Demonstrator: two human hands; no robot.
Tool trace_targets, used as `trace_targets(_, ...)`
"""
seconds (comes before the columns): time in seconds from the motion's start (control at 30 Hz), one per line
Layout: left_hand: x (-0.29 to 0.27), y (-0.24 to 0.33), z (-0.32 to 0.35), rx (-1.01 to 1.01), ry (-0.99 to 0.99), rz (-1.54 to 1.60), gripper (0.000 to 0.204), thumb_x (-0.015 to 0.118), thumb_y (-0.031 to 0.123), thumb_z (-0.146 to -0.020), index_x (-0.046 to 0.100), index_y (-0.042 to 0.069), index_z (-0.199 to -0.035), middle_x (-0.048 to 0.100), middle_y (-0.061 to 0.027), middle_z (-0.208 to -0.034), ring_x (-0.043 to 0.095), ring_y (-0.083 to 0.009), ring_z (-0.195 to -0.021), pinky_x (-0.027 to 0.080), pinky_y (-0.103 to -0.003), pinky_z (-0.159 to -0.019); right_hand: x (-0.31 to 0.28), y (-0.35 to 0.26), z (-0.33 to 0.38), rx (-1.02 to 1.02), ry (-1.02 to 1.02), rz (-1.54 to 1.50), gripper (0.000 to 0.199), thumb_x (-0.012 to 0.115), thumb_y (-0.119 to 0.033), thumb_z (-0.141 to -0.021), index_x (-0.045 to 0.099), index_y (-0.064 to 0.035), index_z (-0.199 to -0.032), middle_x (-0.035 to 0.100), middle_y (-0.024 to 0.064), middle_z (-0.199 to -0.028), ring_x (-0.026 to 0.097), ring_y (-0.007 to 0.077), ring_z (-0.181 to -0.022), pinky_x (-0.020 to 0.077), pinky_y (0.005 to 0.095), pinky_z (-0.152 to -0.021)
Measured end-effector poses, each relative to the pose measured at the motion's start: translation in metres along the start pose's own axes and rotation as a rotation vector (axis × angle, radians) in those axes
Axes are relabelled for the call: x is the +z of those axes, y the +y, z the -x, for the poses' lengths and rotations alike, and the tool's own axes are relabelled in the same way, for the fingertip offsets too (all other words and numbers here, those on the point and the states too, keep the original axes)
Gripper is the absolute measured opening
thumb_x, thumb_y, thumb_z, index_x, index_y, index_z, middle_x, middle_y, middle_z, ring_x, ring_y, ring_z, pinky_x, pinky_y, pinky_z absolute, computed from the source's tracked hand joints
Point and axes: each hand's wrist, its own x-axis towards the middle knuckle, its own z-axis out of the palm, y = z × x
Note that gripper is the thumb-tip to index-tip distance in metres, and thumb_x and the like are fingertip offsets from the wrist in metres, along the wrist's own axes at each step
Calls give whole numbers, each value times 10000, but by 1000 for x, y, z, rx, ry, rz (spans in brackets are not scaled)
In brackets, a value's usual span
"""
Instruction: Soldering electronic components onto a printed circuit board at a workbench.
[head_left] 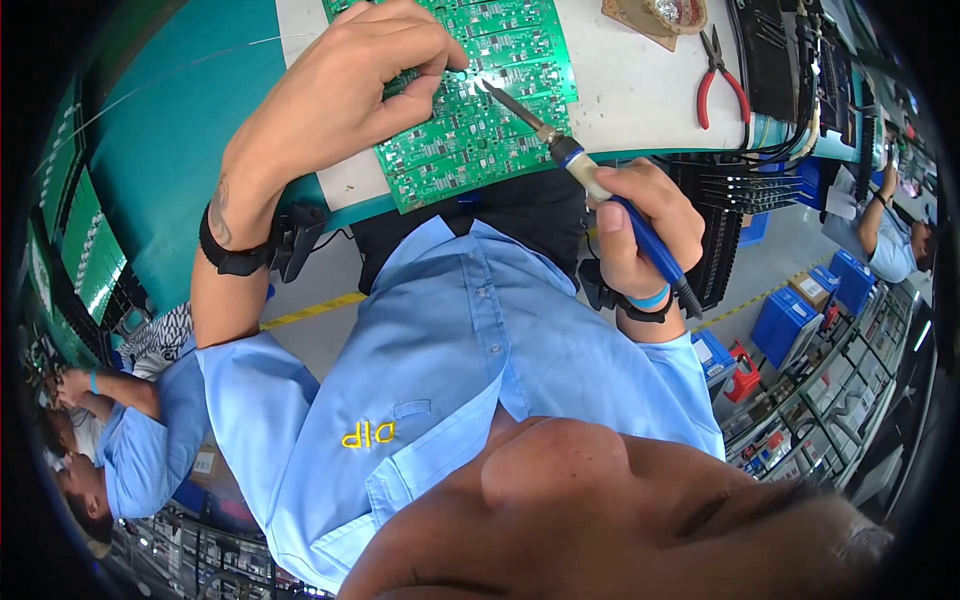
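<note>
On the counter (640, 90), the left hand (350, 90) pins the circuit board (470, 110) while the right hand (640, 230), grip pressed around the soldering iron (575, 165), risks burning nearby fingers (425, 65) if its tip slips.

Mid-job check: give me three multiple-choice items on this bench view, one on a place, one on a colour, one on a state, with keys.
1. Where do the pliers lie?
A. right of the circuit board
B. on the board
C. in the left hand

2. What colour is the soldering iron grip?
A. red
B. blue
C. yellow

3. What is the right hand doing?
A. resting open on the table
B. holding the pliers
C. holding the iron, tip on the board

Key: 1 A, the pliers lie on the white table to the board's right; 2 B, the grip shows blue between the fingers; 3 C, the fist wraps the iron and its tip meets the board by the left fingers.
</note>
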Motion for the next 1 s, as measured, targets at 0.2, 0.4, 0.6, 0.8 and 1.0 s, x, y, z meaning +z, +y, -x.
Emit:
trace_targets(0.2, -4, 9, -5, -127, -56, 52, 98, 720, 35, -817, 655, 7, -885, 744, -113, -990, 668, -292, -930, 536, -385, -842, 7, 5, 0, -33, -7, -29, 180, 680, -28, -915, 706, 100, -1039, 728, 184, -840, 677, 210, -642, 517, 303, -604)
trace_targets(0.4, 6, -4, 5, -72, -38, 5, 146, 651, -57, -815, 522, 8, -835, 751, -77, -1090, 597, -250, -877, 508, -361, -778, 11, 5, -3, -34, -30, -23, 169, 675, -14, -925, 706, 95, -1050, 730, 181, -840, 685, 210, -653, 520, 290, -605)
trace_targets(0.6, 3, -6, 3, -65, -53, 5, 141, 647, -57, -813, 524, 7, -835, 752, -81, -1089, 600, -252, -876, 509, -363, -778, 10, 5, -6, -28, -63, -13, 157, 679, -12, -938, 708, 89, -1054, 730, 178, -836, 687, 210, -660, 521, 286, -605)
trace_targets(0.8, 2, -6, 4, -75, -54, 2, 134, 655, -54, -825, 535, 3, -841, 749, -84, -1085, 611, -261, -894, 517, -370, -796, 12, 4, -10, -46, -80, 1, 162, 691, -26, -942, 708, 83, -1060, 732, 174, -837, 687, 212, -660, 525, 289, -611)
trace_targets(1.0, -9, 9, -6, -140, -74, 81, 74, 702, 31, -839, 662, 3, -895, 748, -115, -985, 674, -298, -945, 543, -390, -860, 11, 0, -12, -48, -91, 24, 165, 704, -22, -920, 712, 83, -1048, 734, 177, -844, 687, 225, -667, 529, 299, -618)
